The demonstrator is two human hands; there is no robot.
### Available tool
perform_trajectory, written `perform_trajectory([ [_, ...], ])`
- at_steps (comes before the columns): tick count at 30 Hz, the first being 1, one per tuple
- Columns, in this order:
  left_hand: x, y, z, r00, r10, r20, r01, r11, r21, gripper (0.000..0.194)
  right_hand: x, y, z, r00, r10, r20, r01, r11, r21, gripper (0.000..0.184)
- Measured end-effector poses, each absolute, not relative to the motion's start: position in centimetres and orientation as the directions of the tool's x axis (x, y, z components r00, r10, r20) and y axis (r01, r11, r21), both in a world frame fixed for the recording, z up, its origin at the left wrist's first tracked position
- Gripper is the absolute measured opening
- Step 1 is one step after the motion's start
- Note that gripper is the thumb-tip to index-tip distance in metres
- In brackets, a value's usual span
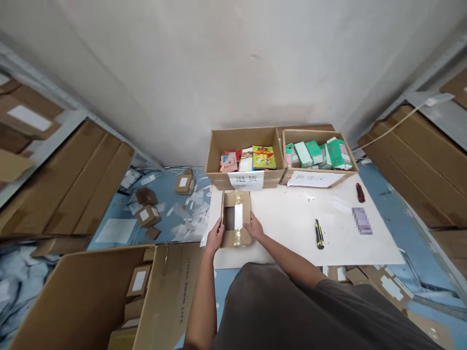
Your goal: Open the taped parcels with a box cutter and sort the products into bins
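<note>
A small cardboard box [226, 239] with yellowish tape and a white label is between my hands at the left end of the white table. Part of its top is open, with a dark inside showing; I cannot make out any contents. My left hand [215, 236] grips the box's left side, thumb near the opening. On the opposite side, my right hand [255, 227] holds the box's right edge. Just behind it stands a larger open carton [219, 182] of colourful booklets [264, 157], with a paper sign on its front.
Right of that carton is another carton [283, 177] of green-and-white boxes [314, 151]. A yellow-black box cutter [319, 234], a red-black cutter [360, 193] and a blurred purple item [362, 221] lie on the table [280, 214]. A large carton [178, 282] of parcels stands left; paper scraps litter the floor.
</note>
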State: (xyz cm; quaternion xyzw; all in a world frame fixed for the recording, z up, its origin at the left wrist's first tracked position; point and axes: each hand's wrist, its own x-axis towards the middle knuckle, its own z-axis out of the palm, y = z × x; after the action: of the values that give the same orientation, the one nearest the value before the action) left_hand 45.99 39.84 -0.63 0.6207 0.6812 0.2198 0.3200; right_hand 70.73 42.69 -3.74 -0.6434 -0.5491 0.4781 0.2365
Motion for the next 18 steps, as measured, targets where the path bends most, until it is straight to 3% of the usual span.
perform_trajectory([
  [2,42.4,39.5,-0.7,-0.132,0.974,-0.186,0.655,0.226,0.721,0.061,70.6,43.7,-3.6,-0.075,0.922,-0.381,0.476,-0.302,-0.826,0.083],
  [5,39.2,39.0,-1.1,-0.263,0.954,-0.145,0.708,0.292,0.643,0.066,70.0,44.5,-3.0,-0.054,0.904,-0.425,0.545,-0.33,-0.771,0.088],
  [8,40.3,39.4,-1.6,-0.104,0.994,-0.021,0.851,0.1,0.515,0.062,68.1,44.0,-2.1,0.046,0.951,-0.305,0.691,-0.251,-0.677,0.09],
  [11,43.6,40.6,-2.0,0.112,0.994,-0.003,0.894,-0.1,0.437,0.054,64.9,43.0,-1.6,0.082,0.968,-0.239,0.774,-0.213,-0.596,0.1],
  [15,46.3,43.0,-2.4,0.003,0.971,-0.239,0.905,0.1,0.415,0.06,62.6,42.8,-1.0,0.135,0.955,-0.265,0.769,-0.269,-0.58,0.115],
  [18,46.7,44.4,-2.6,-0.072,0.934,-0.35,0.892,0.217,0.397,0.063,65.8,43.4,-0.2,0.043,0.968,-0.245,0.636,-0.216,-0.741,0.091],
])
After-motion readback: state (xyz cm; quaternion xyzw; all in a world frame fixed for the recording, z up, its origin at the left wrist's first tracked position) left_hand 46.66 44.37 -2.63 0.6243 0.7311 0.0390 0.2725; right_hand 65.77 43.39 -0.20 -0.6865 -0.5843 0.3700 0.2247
